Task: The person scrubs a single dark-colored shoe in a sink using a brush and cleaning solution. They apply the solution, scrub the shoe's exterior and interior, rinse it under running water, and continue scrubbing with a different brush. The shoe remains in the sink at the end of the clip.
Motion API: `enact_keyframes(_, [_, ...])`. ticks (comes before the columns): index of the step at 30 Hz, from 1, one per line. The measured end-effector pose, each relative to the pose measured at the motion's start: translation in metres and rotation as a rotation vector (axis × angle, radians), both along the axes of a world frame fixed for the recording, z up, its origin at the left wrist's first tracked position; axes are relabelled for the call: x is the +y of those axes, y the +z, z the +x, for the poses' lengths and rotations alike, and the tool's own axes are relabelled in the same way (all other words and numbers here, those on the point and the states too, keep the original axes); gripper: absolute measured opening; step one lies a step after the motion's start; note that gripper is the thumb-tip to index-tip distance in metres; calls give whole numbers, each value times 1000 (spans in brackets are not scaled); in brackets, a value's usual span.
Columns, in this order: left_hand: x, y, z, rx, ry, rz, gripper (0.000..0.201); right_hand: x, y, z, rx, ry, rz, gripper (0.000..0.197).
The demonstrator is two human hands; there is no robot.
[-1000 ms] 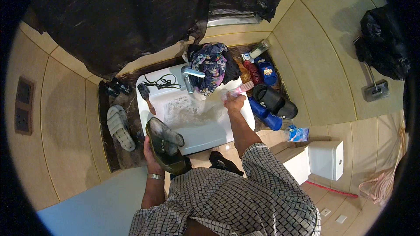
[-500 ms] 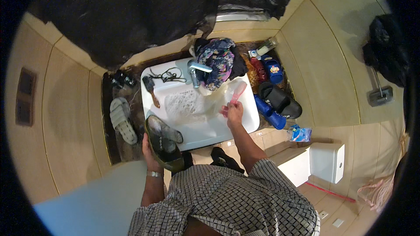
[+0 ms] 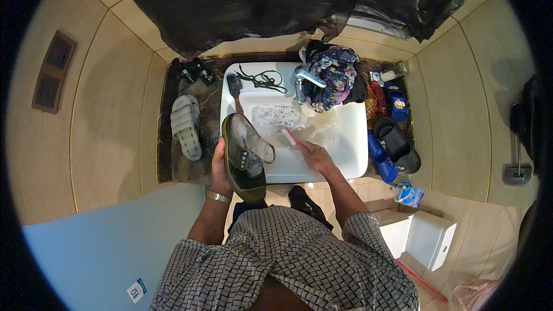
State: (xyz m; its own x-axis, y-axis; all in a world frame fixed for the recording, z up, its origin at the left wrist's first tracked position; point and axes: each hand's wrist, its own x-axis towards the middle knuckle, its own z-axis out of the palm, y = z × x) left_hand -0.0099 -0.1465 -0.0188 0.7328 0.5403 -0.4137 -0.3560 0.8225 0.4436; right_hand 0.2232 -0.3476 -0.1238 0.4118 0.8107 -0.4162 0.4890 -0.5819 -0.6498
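My left hand grips a dark green lace-up shoe by its outer side, over the sink's left front edge. The shoe's tongue is pulled out to the right, its eyelets show without laces, and whitish foam or wetness lies on its inside. My right hand is closed round the handle of a pink brush with pale bristles. The brush head points up and left, above the soapy water and apart from the shoe. Some fingers of both hands are hidden.
The white sink has a chrome faucet, dark laces and a wooden-handled brush on it. Bunched floral cloth lies beside the faucet. Grey slippers sit left; black slides and blue slippers right.
My right hand has turned the pink brush, so its head points left toward the shoe. The shoe is raised more upright beside the sink. The whole view has shifted.
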Motion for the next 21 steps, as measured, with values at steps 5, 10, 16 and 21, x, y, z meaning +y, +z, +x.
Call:
enact_keyframes(5, [15,-25,-12,-38,-59,-82,48,19,97,-32,325,-79,464,39])
enact_keyframes(10, [9,-13,7,-69,-56,71,48,48,130,-50,-45,241,336,38])
enact_keyframes(16, [-1,-14,24,-37,-53,-107,47,81,108,-72,-257,126,234,45])
enact_keyframes(21, [10,-6,11,3,-63,-75,47,63,150,-78,-170,277,21,47])
